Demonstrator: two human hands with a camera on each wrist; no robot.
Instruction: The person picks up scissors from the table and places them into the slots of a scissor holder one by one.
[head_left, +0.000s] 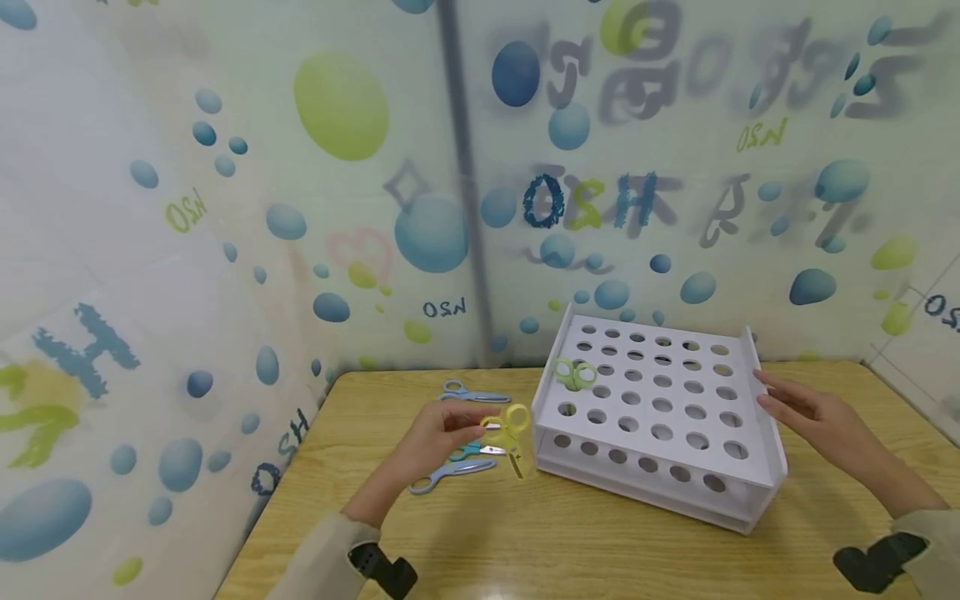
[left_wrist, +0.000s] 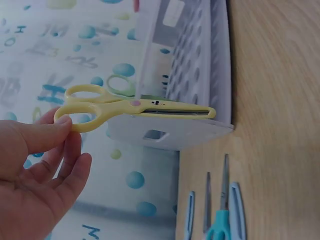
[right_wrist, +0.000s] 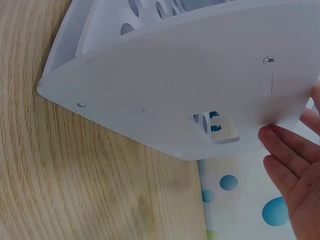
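Yellow scissors (left_wrist: pixel 135 106) hang from my left hand (head_left: pixel 447 433), pinched by one handle ring between thumb and fingers. Their blades point down, just left of the white rack (head_left: pixel 652 442). That rack has rows of round holes on its top and front. Green scissors (head_left: pixel 575 373) stand in a hole near the rack's left side, handles up. My right hand (head_left: pixel 817 408) is at the rack's right side panel, and its fairly straight fingertips (right_wrist: pixel 267 132) touch the panel in the right wrist view.
On the wooden table (head_left: pixel 360 533), left of the rack, lie blue scissors (head_left: pixel 472 395) at the back, teal-handled scissors (head_left: pixel 476 451) and light blue scissors (head_left: pixel 453 473) nearer the front. A patterned curtain (head_left: pixel 420 317) closes off the back and left.
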